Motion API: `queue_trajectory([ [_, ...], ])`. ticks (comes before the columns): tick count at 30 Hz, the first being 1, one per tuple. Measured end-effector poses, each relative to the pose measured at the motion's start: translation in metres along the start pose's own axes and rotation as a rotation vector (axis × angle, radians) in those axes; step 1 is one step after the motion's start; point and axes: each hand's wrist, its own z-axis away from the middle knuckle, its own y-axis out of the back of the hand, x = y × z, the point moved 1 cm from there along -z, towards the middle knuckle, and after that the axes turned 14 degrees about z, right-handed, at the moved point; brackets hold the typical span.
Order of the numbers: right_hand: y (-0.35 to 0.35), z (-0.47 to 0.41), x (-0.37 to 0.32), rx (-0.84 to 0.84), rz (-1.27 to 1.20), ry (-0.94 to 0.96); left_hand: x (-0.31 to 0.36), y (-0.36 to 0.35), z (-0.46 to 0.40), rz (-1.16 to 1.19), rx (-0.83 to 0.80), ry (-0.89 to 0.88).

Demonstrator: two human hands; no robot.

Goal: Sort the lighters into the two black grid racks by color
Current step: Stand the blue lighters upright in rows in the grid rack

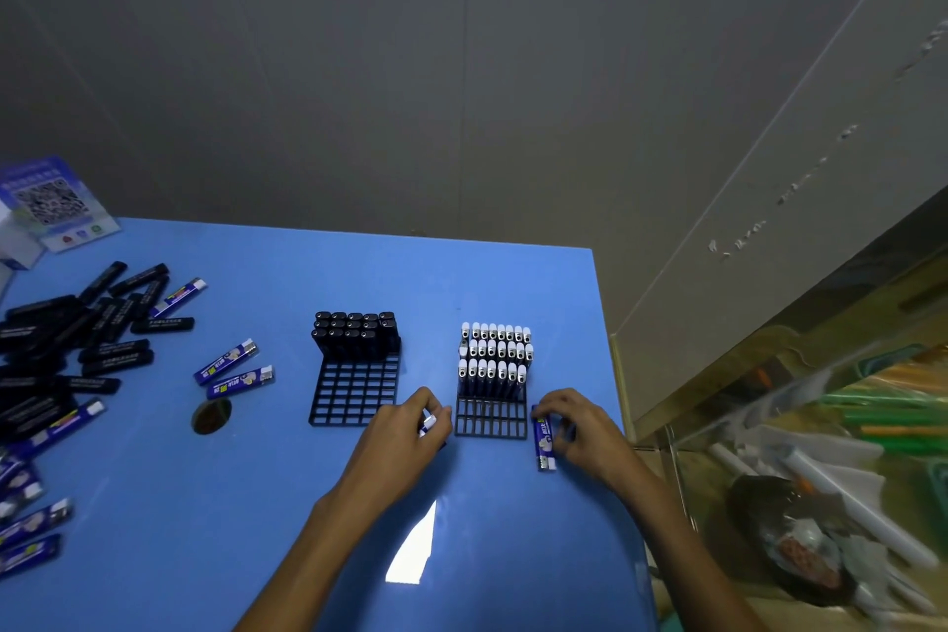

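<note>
Two black grid racks stand mid-table. The left rack (354, 393) has black lighters (355, 334) filling its far rows. The right rack (491, 418) has blue lighters with white caps (495, 358) in its far rows. My left hand (410, 431) sits between the racks, its fingers curled round a blue lighter (428, 423) that is mostly hidden. My right hand (577, 429) is just right of the right rack and pinches a blue lighter (544, 441) lying lengthwise on the table.
A heap of loose black lighters (61, 344) covers the table's left side, with blue ones scattered among them (233, 370) and along the left edge (31, 523). A round hole (211, 416) is in the tabletop. A QR-code card (51, 203) stands far left. The table edge (623, 426) runs close to my right hand.
</note>
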Motion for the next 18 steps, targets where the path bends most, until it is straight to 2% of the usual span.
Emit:
queue_trajectory([
  [4,-0.002,0.004,-0.001,-0.109,0.152,0.088,0.000,-0.001,0.001,-0.004,-0.005,0.005],
  [12,-0.008,0.006,-0.007,-0.003,0.252,0.174,0.002,0.000,0.008,0.002,0.007,0.006],
  [18,-0.012,0.013,-0.009,-0.005,0.135,0.129,0.004,-0.001,0.014,0.000,0.012,0.001],
])
